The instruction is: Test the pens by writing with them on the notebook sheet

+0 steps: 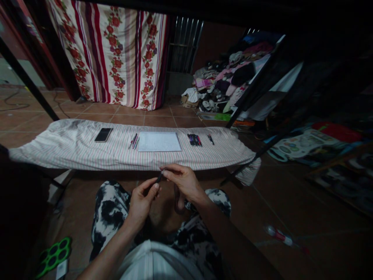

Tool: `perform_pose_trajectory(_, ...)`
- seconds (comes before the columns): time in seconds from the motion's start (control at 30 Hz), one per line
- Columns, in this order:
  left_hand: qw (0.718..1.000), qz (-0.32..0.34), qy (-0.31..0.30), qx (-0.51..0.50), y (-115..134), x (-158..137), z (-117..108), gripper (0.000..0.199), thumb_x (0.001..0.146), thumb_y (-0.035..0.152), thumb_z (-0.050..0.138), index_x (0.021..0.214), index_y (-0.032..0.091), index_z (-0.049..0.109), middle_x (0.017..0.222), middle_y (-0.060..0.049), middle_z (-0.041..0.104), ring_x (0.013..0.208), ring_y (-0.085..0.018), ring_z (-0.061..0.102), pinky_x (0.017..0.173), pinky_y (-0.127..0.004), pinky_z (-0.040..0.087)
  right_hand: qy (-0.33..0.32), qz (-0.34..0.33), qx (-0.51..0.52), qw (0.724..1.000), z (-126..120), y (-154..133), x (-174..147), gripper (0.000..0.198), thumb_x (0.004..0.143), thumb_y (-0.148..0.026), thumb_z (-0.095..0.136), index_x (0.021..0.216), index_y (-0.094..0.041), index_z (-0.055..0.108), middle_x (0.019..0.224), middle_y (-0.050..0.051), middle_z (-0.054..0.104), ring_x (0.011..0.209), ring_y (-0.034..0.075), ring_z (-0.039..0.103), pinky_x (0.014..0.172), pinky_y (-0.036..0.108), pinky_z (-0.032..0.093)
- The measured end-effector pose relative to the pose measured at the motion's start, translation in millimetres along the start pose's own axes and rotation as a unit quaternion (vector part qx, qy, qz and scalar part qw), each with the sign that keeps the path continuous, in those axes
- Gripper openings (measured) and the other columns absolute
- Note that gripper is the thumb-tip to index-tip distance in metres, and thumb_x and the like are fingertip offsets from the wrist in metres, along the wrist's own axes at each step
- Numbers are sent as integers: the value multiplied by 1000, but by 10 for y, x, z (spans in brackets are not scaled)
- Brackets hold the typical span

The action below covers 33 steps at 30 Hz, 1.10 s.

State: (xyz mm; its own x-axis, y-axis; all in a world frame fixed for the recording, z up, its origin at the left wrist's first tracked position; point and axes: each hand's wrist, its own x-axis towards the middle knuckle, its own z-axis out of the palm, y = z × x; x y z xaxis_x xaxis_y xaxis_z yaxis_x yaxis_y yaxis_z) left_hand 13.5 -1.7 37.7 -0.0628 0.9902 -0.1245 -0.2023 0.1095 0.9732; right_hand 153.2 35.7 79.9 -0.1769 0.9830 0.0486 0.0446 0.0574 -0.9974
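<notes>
Between my two hands, above my lap, is a short dark pen (159, 177). My left hand (142, 198) pinches its lower end between thumb and fingers. My right hand (182, 179) closes its thumb and forefinger on the upper end, where a small pale tip shows. Beyond my hands, a spiral notebook (159, 141) lies open on a striped cloth (116, 157). A few pens (134, 141) lie beside its left edge. To its right sits a row of several dark pens (194, 140), and farther right a small dark item (210, 139) I cannot make out.
A phone (103, 135) rests on the cloth's left part. Dark metal bars (256, 163) slant at both sides. A floral curtain (116, 58) hangs behind, with a clothes pile (224, 81) at back right. On the floor are a green holder (55, 254) and a bottle (279, 235).
</notes>
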Motion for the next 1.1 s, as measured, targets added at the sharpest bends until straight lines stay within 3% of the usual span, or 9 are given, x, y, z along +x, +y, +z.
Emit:
perform_pose_trajectory(0.17, 1000, 6, 4, 8, -2, -6, 1, 37, 63, 36, 68, 92, 14, 68, 64, -2, 64, 53, -10, 53, 51, -20, 42, -6, -4, 44, 999, 4, 74, 13, 18, 65, -30, 67, 78, -18, 65, 78, 1, 64, 77, 13, 59, 76, 28, 44)
perform_pose_trajectory(0.43, 1000, 13, -3, 22, -21, -13, -17, 34, 64, 35, 68, 91, 14, 68, 67, -2, 66, 57, -11, 55, 55, -21, 44, 0, 25, 56, 998, 51, 68, 10, 20, 60, -30, 71, 69, -17, 59, 67, -4, 57, 66, 9, 55, 69, 23, 43)
perform_pose_trajectory(0.7, 1000, 3, -8, 5, -4, -20, -19, 36, 64, 36, 68, 93, 14, 67, 66, -2, 64, 53, -10, 53, 51, -20, 43, -42, 4, 52, 998, 17, 89, -35, 28, 71, -36, 63, 93, -20, 65, 90, 2, 64, 82, 13, 59, 78, 28, 45)
perform_pose_trajectory(0.87, 1000, -6, -13, 3, 9, -42, -9, 37, 65, 35, 68, 94, 13, 67, 65, -2, 63, 51, -9, 52, 47, -19, 41, -29, -10, 28, 999, -1, 134, -31, 22, 70, -34, 64, 86, -20, 68, 91, 3, 66, 90, 17, 59, 84, 31, 44)
perform_pose_trajectory(1.1, 1000, -1, -4, 8, -24, -51, -17, 37, 64, 36, 68, 93, 13, 67, 68, -4, 65, 54, -11, 53, 49, -20, 42, -1, 20, 66, 998, 66, 138, -23, 21, 62, -35, 70, 73, -18, 63, 76, 0, 63, 76, 13, 59, 76, 28, 46)
